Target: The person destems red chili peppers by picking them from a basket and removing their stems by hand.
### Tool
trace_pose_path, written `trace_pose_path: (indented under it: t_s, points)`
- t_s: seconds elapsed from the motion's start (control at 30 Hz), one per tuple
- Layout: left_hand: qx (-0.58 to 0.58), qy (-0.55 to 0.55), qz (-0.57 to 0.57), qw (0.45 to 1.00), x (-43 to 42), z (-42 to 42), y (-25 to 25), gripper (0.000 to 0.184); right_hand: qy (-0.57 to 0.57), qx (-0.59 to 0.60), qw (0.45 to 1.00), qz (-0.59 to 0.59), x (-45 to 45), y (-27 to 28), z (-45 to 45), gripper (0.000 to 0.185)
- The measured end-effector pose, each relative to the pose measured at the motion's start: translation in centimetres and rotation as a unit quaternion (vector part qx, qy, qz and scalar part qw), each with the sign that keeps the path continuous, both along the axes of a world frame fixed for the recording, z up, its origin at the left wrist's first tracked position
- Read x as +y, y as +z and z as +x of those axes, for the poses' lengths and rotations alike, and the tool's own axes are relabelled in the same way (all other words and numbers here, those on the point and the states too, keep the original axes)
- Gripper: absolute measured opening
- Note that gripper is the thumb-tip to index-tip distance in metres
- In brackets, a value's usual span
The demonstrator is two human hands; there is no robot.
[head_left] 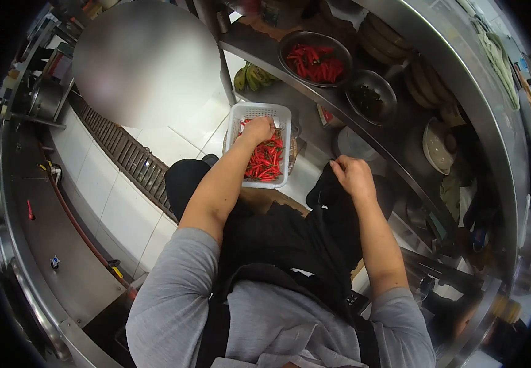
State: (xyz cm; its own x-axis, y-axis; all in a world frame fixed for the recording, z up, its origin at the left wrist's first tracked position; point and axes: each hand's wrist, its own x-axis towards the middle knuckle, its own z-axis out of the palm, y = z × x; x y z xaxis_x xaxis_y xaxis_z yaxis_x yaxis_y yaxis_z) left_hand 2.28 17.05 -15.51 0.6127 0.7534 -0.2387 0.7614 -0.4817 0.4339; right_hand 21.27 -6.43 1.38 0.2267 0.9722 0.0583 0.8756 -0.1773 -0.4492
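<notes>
The fingers of the left hand point(259, 129) are curled inward over the far part of a basket, tips down among slim red chillies point(264, 164); whether they have hold of one cannot be told. The right hand point(355, 178) is beside the black-clad knee, its fingers loosely bent with the thumb close to the forefinger; I cannot tell whether anything is between them.

The chillies lie in a loose heap, smooth, glossy and tapering, with thin green stems crossing here and there. They fill the white plastic basket point(256, 111), a rounded rectangle with a perforated wall, which sits low in front of the knees.

Just beyond the right hand stands a round, translucent container point(357, 145), partly under a smooth metal shelf point(250, 54). On that shelf are a wide, shiny metal bowl point(314, 38) of plumper red peppers point(317, 66) and, next to it, a smaller metal bowl point(390, 98) with dark green bits.

Behind the basket is a bunch of thick, ridged green bananas point(253, 76). To the left, flat white floor tiles point(115, 191) border a long, slatted drain grate point(124, 161).
</notes>
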Motion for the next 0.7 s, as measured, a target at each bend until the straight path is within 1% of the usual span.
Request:
trace_pose_path:
  t_s: [0.07,0.1,0.17,0.2,0.23,0.27,0.3,0.33,0.37,0.4,0.43,0.47,0.5,0.53,0.6,0.67,0.7]
  points:
    - [-0.066,-0.053,-0.013,0.996,0.1,-1.5,1.2,0.026,0.002,0.003,1.0,0.001,0.6,0.2,0.0,0.02]
    - [-0.059,-0.047,-0.013,0.997,0.1,-2.2,1.8,0.026,0.002,0.004,1.0,0.002,1.0,0.0,0.0,0.02]
    - [-0.112,-0.004,0.001,0.994,-0.9,-3.1,3.6,0.017,0.011,0.022,1.0,0.015,1.9,-0.7,-0.1,0.02]
    - [-0.098,0.001,-0.003,0.995,-1.5,-3.7,4.3,0.017,0.012,0.033,0.999,0.013,2.3,-0.7,-0.5,0.02]
    - [-0.17,0.038,-0.063,0.983,-1.9,-4.2,4.8,0.016,0.021,0.072,0.997,0.026,2.8,-1.0,-0.8,0.02]
    - [-0.242,0.074,-0.117,0.96,-2.2,-4.7,5.9,0.015,0.004,0.109,0.994,0.0,3.3,-0.6,-1.6,0.021]
    - [-0.231,0.077,-0.115,0.963,-2.5,-5.1,7.1,0.015,0.006,0.145,0.989,0.004,3.7,-1.0,-2.4,0.022]
    - [-0.291,0.126,-0.229,0.92,-3.4,-5.4,9.1,0.014,0.008,0.178,0.984,0.009,4.1,-1.4,-3.0,0.023]
    - [-0.347,0.173,-0.337,0.858,-4.2,-5.8,10.0,0.014,0.009,0.186,0.982,0.012,4.5,-1.6,-3.9,0.023]
    - [-0.343,0.174,-0.333,0.861,-4.8,-6.1,10.5,0.014,0.017,0.22,0.975,0.003,4.9,-1.7,-4.8,0.024]
    - [-0.38,0.176,-0.369,0.829,-5.4,-6.2,10.7,0.014,0.024,0.252,0.968,-0.006,5.3,-1.7,-5.7,0.026]
    - [-0.418,0.175,-0.406,0.794,-6.1,-6.4,11.0,0.014,0.025,0.255,0.967,-0.003,5.5,-1.9,-6.4,0.026]
    - [-0.424,0.182,-0.427,0.778,-6.9,-6.4,11.2,0.013,0.055,0.252,0.966,0.011,5.7,-2.2,-7.0,0.027]
    - [-0.422,0.18,-0.426,0.779,-7.5,-6.4,11.2,0.013,0.085,0.248,0.965,0.025,5.8,-2.6,-7.4,0.029]
    - [-0.467,0.199,-0.433,0.745,-8.7,-6.2,11.2,0.014,0.103,0.234,0.966,0.025,5.8,-3.2,-7.6,0.027]
    - [-0.463,0.208,-0.435,0.744,-9.2,-6.1,11.1,0.012,0.111,0.244,0.963,-0.037,5.7,-3.3,-7.5,0.023]
    - [-0.462,0.214,-0.437,0.742,-9.3,-6.0,11.1,0.013,0.109,0.244,0.963,-0.038,5.4,-3.3,-7.5,0.023]
